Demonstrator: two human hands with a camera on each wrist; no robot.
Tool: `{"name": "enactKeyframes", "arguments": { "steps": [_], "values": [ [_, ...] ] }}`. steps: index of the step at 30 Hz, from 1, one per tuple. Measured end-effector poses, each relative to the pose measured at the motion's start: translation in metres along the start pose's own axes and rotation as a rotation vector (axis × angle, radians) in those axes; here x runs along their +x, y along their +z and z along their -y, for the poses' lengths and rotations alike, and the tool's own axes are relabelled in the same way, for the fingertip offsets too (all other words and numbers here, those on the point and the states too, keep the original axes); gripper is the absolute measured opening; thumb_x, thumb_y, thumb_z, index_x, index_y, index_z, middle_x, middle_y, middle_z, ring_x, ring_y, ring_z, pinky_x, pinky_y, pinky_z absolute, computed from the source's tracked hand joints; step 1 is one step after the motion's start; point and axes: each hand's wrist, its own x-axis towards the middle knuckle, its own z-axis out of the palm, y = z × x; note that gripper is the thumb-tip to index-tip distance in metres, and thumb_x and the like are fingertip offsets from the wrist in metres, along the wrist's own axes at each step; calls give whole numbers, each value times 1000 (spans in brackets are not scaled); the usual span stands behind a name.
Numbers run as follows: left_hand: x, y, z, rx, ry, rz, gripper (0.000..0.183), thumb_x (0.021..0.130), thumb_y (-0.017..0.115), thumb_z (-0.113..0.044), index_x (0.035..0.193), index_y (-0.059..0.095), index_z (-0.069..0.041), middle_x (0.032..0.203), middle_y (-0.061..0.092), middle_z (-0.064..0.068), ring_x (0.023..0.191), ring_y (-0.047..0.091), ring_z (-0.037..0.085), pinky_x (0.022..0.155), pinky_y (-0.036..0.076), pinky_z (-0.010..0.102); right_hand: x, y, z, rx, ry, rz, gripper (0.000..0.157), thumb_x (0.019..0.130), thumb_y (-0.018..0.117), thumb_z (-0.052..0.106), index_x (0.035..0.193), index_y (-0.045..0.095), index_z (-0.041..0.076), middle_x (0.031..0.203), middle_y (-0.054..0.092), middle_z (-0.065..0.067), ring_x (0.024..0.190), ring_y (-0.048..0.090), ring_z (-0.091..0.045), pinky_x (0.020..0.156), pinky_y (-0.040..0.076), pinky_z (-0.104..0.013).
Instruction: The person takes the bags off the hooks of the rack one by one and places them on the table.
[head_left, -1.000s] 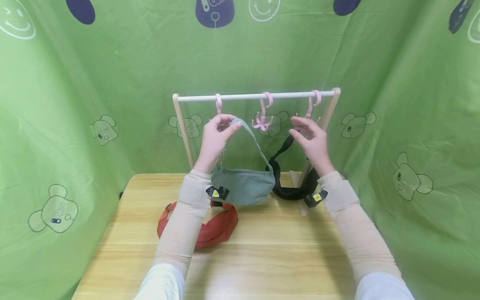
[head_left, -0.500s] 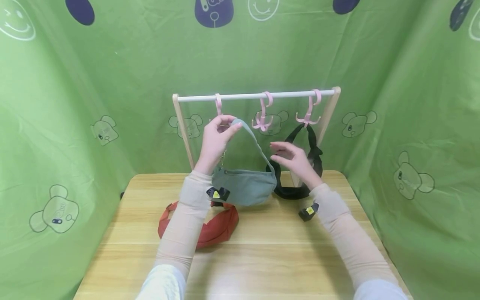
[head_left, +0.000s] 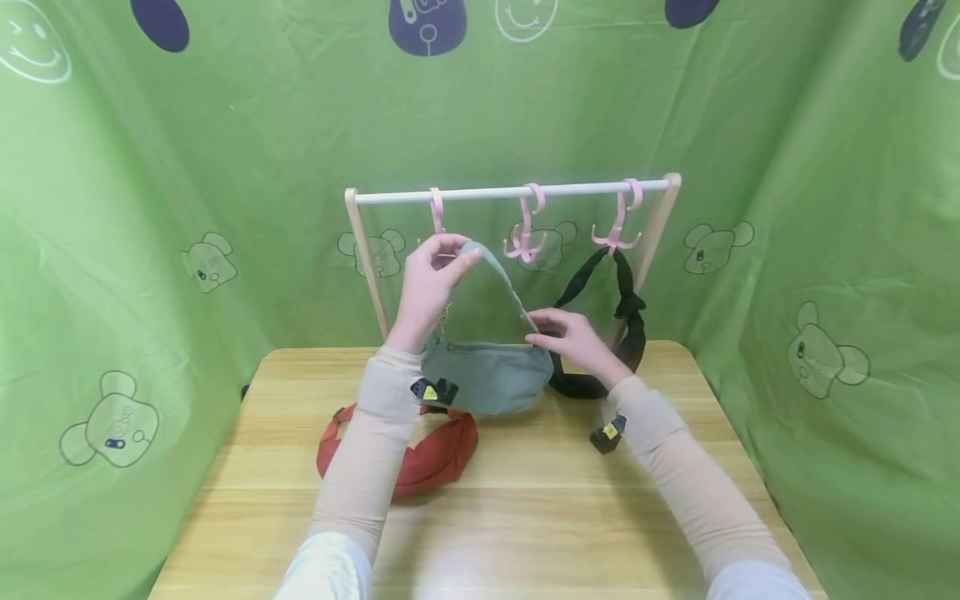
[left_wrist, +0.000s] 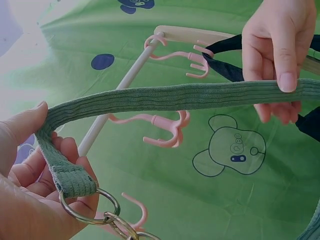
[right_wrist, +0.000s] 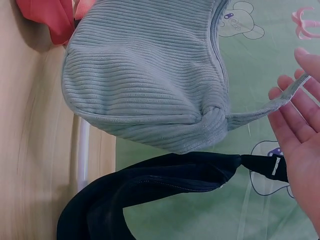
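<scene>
A grey-green corduroy shoulder bag (head_left: pixel 487 379) hangs by its strap (left_wrist: pixel 165 97) from my left hand (head_left: pixel 429 283), above the table. The left thumb and fingers pinch the strap near its metal ring (left_wrist: pixel 90 207) and chain. My right hand (head_left: pixel 573 337) is lower, at the strap's other end by the bag's right corner. In the right wrist view, the strap lies across its extended fingers (right_wrist: pixel 287 120), with the thumb over it. Behind it, a black bag (right_wrist: pixel 145 180) hangs from the right pink hook (head_left: pixel 617 237). The middle pink hook (head_left: pixel 527 242) bears nothing.
A white rod (head_left: pixel 480 193) on wooden legs carries the pink hooks; the left hook (head_left: pixel 437 208) is partly behind my left hand. A red bag (head_left: pixel 431 458) lies on the wooden table (head_left: pixel 525 533) beneath my left forearm. Green printed curtain (head_left: pixel 285 108) surrounds the table.
My right hand has come away from the black bag's strap, leaving it on the right hook, and moved down and left to the grey-green bag's strap. The left hand stays nearly still.
</scene>
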Motion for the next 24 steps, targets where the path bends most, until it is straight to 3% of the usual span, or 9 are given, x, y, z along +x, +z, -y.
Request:
{"name": "enactKeyframes", "arguments": {
  "steps": [5,9,17,24],
  "values": [
    [-1,-5,2,-11,-16,-3,30,86,75,-17,110,65,-3,95,64,-1,85,60,11,76,54,24,-1,-1,-1,-17,-6,6,30,90,69,9,117,65,-3,111,69,-24,99,68,-16,83,54,-19],
    [-3,-10,4,0,-27,-8,31,86,74,-18,111,65,-3,98,64,0,86,61,11,78,55,24,-2,-4,-3,8,1,1,29,90,69,9,116,65,-3,109,69,-25,91,64,0,80,53,-15],
    [-5,-22,10,15,-26,-12,32,86,74,-17,112,64,-1,99,65,0,87,62,11,80,56,23,0,-16,-17,11,32,-43,34,88,73,18,117,65,2,106,69,-17,90,65,-2,81,54,-19],
    [-11,-33,15,19,-42,-13,32,86,73,-19,114,64,-5,104,68,5,92,63,13,85,56,27,-1,-29,-15,-24,-6,-103,33,87,74,23,114,66,6,100,71,-8,88,66,-2,80,55,-18]
  ]
}}
